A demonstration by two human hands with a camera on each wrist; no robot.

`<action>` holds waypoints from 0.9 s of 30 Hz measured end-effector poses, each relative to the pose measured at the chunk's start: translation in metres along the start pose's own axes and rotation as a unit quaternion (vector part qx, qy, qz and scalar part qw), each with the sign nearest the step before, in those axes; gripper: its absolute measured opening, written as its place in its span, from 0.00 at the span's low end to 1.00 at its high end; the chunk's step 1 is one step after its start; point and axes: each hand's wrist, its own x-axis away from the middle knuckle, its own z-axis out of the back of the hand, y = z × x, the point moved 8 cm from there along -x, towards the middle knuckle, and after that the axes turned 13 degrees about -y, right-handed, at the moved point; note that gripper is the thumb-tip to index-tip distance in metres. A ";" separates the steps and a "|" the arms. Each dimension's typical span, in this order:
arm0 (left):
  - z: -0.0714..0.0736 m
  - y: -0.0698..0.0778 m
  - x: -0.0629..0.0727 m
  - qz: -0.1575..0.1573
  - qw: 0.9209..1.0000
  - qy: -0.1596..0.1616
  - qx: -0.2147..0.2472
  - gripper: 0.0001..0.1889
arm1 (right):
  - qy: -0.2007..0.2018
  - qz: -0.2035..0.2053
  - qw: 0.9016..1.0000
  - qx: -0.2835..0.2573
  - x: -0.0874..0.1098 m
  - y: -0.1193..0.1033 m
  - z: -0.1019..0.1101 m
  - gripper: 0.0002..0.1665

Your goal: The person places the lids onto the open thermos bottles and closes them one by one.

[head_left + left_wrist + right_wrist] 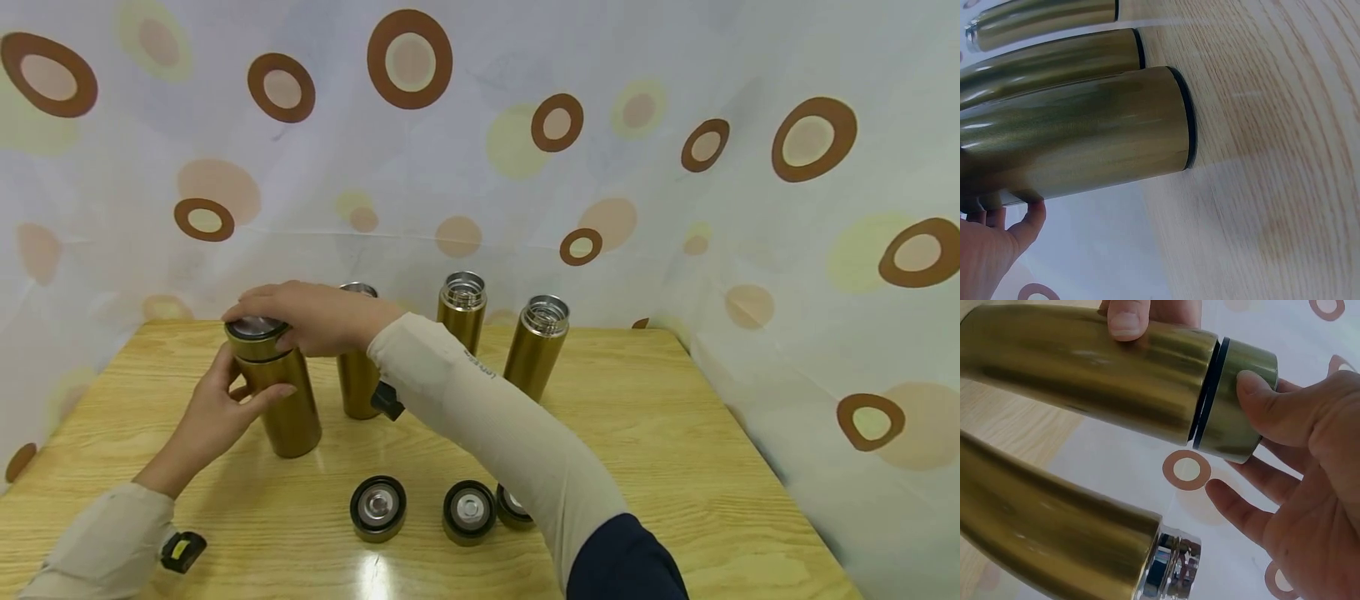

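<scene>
A gold thermos bottle (288,417) stands upright at the left of the wooden table. My left hand (217,414) holds its body, the thumb (1125,322) lying across the side. My right hand (318,317) grips the gold lid (1241,397) from above, thumb on one side and fingers round the other. A thin dark gap shows between lid and body in the right wrist view. Close by on the right is a second gold bottle (356,383) without a lid, its steel neck (1172,565) bare; my right forearm partly covers it in the head view.
Two more lidless gold bottles (461,312) (534,354) stand behind my right arm. Nearer me lie three lids, their inner sides up: one on the left (378,508), one in the middle (469,512), one partly behind my sleeve (513,510). A patterned curtain (480,192) hangs behind the table.
</scene>
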 end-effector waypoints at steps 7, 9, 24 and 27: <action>-0.003 0.001 -0.003 -0.005 1.000 -0.001 0.002 0.39 | 0.013 -0.067 0.995 0.067 0.000 0.000 -0.001 0.32; -0.004 0.002 -0.003 -0.007 1.000 -0.002 0.004 0.39 | 0.018 -0.082 0.993 0.088 0.001 -0.001 -0.001 0.33; -0.001 0.001 0.002 0.000 1.000 -0.005 -0.014 0.40 | 0.146 -0.150 0.972 0.103 0.007 -0.004 0.001 0.32; 0.000 0.000 0.001 0.005 1.000 -0.006 -0.019 0.39 | 0.171 -0.161 0.968 0.094 0.009 -0.003 0.000 0.33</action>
